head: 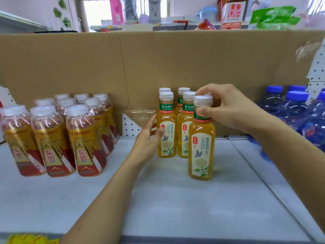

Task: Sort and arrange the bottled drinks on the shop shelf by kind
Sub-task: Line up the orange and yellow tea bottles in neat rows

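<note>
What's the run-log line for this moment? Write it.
right hand: grips front jasmine tea bottle at neck | left hand: touches left jasmine tea bottle | energy drinks left | water bottles right

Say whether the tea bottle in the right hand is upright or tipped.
Upright: the jasmine tea bottle has its cap straight above its base, seemingly resting on the shelf; the right hand grips its neck.

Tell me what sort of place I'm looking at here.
Most likely a small shop. A white shelf holds drinks grouped by brand: red-and-gold bottles, yellow tea bottles and blue-capped water bottles. A pegboard backs it, and packaged goods sit above the cardboard.
</note>
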Motion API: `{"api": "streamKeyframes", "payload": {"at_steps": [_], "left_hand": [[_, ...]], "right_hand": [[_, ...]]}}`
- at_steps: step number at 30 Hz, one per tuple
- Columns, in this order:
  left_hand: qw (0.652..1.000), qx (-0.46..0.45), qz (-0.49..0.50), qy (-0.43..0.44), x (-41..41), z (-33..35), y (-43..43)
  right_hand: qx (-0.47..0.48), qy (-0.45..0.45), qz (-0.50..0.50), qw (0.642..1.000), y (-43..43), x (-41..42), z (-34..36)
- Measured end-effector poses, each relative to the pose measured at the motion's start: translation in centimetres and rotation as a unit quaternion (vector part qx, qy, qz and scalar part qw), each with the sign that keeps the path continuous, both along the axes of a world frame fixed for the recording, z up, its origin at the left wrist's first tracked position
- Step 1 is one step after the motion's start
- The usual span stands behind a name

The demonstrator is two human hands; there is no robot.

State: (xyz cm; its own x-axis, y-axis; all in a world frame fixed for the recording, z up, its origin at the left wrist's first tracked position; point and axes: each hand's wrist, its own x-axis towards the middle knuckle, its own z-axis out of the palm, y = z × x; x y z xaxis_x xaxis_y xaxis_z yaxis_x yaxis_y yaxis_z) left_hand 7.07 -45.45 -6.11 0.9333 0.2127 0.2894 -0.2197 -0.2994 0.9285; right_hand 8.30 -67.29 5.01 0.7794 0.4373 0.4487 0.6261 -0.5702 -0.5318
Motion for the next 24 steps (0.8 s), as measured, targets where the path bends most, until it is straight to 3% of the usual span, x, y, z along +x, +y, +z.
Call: {"api": "streamKeyframes", "payload": {"at_steps": [5,10,12,15,17,20,24], "left_hand": [[0.998,0.0,0.019,-0.056,-0.9,0.2,0.1],[0.99,0.014,0.03,-0.14,-1.6,0.5,0.4],[0.99,0.059,0.015,-0.128,-2.0,0.6,0.4],[0.991,0.1,-0.004,-0.088,-2.0,0.4,0.0],[0.992,0.093,-0.006,-0.084,-2.0,0.4,-0.2],[0.992,0.087,-0.001,-0.087,-2.0,0.4,-0.3],[0.993,0.073,0.022,-0.087,-2.2,0.3,-0.4]], "right_hand": [[0.042,0.028,0.09,0.995,3.8,0.0,-0.7],[0.054,0.009,0.107,0.993,5.1,0.2,-1.4],[0.131,-0.037,0.071,0.988,4.0,0.5,-1.2],[0.274,-0.101,-0.092,0.952,1.1,3.7,-1.0],[0.253,-0.007,-0.162,0.954,-0.4,6.5,-1.9],[0.167,0.142,-0.121,0.968,-0.4,9.0,-4.1],[0.162,0.165,-0.09,0.969,1.0,10.3,-5.9]]}}
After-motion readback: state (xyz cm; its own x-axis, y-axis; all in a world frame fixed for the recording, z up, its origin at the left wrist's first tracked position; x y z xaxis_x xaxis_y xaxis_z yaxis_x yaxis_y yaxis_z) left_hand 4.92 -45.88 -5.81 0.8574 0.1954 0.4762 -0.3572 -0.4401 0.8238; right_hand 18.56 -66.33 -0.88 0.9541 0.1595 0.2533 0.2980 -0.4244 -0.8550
